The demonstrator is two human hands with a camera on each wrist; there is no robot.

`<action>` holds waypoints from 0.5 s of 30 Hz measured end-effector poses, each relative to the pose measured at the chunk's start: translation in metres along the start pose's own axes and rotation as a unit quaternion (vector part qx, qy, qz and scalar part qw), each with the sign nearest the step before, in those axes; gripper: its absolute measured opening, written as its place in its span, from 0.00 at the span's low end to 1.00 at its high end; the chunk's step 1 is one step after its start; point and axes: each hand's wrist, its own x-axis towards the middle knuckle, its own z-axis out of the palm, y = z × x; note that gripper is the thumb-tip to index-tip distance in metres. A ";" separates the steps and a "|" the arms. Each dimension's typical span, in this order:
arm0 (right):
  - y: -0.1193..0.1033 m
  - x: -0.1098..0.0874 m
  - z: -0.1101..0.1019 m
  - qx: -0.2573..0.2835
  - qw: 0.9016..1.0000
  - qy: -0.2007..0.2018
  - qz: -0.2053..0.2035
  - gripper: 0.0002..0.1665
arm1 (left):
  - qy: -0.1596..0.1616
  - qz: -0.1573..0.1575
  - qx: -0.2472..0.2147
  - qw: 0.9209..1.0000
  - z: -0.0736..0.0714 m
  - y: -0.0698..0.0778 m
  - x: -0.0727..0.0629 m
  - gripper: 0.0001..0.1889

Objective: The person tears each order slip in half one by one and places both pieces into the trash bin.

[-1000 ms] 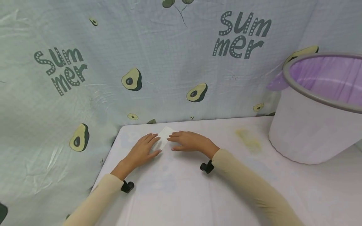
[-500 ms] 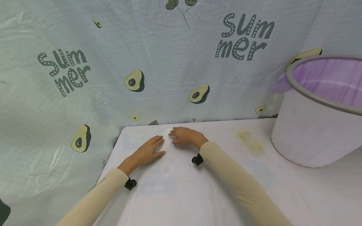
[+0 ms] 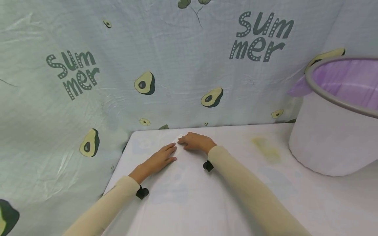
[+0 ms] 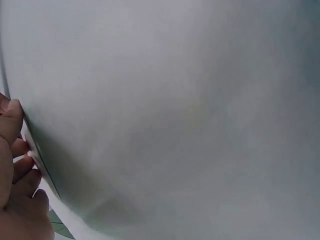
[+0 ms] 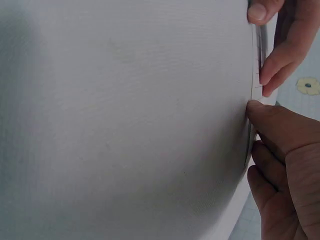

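A thin white rectangular sheet, which looks like paper (image 3: 179,150), lies on the white-covered table (image 3: 189,203) near its far edge, partly hidden by the hands. My left hand (image 3: 160,159) rests along its left side with fingers extended and the thumb apart. On the other side my right hand (image 3: 196,142) has its fingers bent down over the sheet's upper right part. The right wrist view shows the right thumb (image 5: 270,117) and fingers pinching at the sheet's edge (image 5: 256,87). From the left wrist view the left fingers (image 4: 27,182) appear beside the same thin edge.
A large white bin (image 3: 333,137) with a grey rim and purple lining stands at the right of the table. Behind hangs a pale sheet (image 3: 177,65) printed with avocados and lettering. A yellowish stain (image 3: 267,149) marks the tablecloth right of the hands.
My right hand has moved in over the sheet, and its fingers have bent to pinch there. My left hand stays at the sheet's left side. The head view has shifted slightly.
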 end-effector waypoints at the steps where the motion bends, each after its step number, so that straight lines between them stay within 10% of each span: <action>1: 0.001 0.000 0.000 -0.008 1.000 0.001 -0.002 0.28 | 0.003 0.000 -0.001 1.000 0.000 0.002 0.001 0.34; 15: -0.015 -0.012 0.003 -0.049 0.999 0.013 0.020 0.22 | 0.073 -0.010 -0.092 0.993 0.003 0.011 0.007 0.25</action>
